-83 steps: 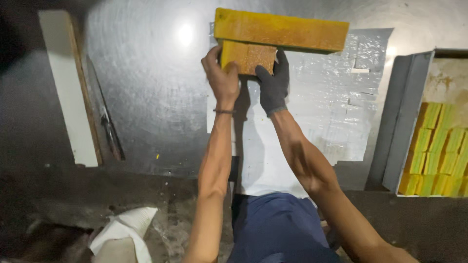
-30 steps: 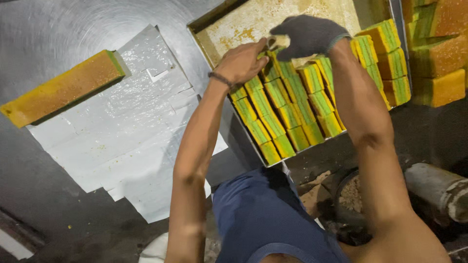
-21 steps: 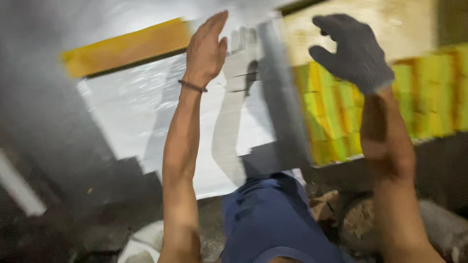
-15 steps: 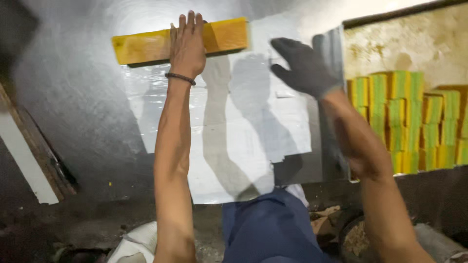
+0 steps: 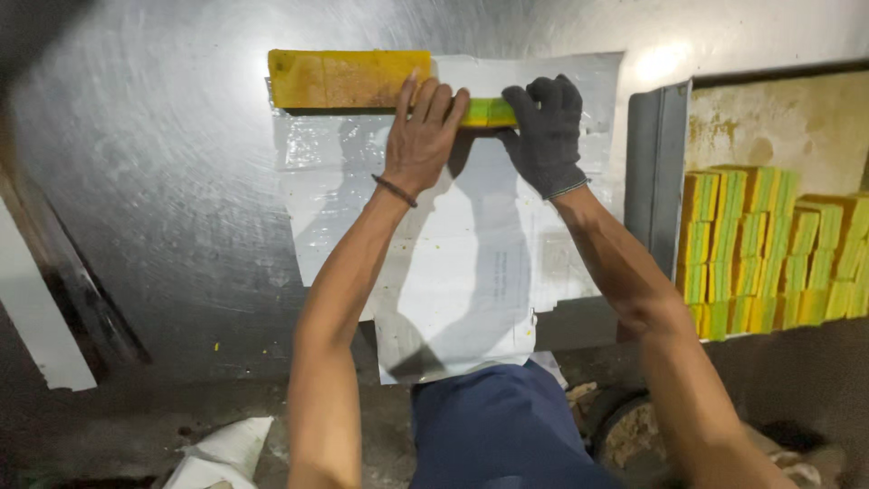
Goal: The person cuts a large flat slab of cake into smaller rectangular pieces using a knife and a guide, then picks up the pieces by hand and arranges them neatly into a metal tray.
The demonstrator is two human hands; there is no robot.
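A long yellow bar (image 5: 348,79) lies across the far edge of a white sheet (image 5: 453,272) on a steel table (image 5: 154,208). My bare left hand (image 5: 424,136), with a dark band at the wrist, rests on the bar's right part with fingers spread over it. My right hand (image 5: 546,131), in a dark knit glove, grips the bar's right end, where a green face shows. Both arms reach forward from my lap.
To the right, past an upright metal edge (image 5: 658,172), a tray (image 5: 778,118) holds several rows of cut yellow and green pieces (image 5: 769,254). A white strip (image 5: 36,317) leans at the left. Crumpled white paper (image 5: 222,448) lies on the dark floor below.
My view swung from the tray of cut pieces back to the table. Both hands moved left onto the yellow bar, the left first, then the gloved right hand closed on its end.
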